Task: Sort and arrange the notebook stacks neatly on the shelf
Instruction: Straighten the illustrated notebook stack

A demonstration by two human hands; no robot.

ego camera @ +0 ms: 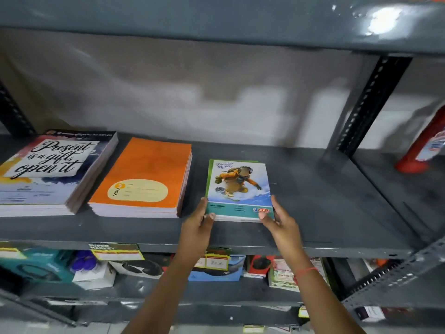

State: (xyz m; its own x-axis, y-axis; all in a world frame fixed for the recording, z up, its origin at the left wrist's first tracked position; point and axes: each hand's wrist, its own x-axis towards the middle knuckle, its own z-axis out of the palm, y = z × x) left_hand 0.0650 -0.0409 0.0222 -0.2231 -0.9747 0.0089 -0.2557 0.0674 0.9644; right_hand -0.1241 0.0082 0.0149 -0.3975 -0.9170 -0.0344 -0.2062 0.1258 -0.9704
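Three notebook stacks lie flat on the grey metal shelf [313, 213]. At the far left is a tall stack topped by a "Present is a gift, open it" cover [45, 169]. Beside it sits an orange-covered stack [144, 174]. To the right is a small stack with a snowboarder cover [239, 189]. My left hand [198, 225] grips this small stack at its near left corner. My right hand [280, 220] holds its near right corner, thumb on the cover. The stack rests on the shelf.
The shelf's right half is bare up to a perforated upright post [368, 104]. A red object [423, 145] stands beyond that post. The shelf below holds boxed goods [216, 268] with price tags. Another grey shelf [216, 20] hangs close overhead.
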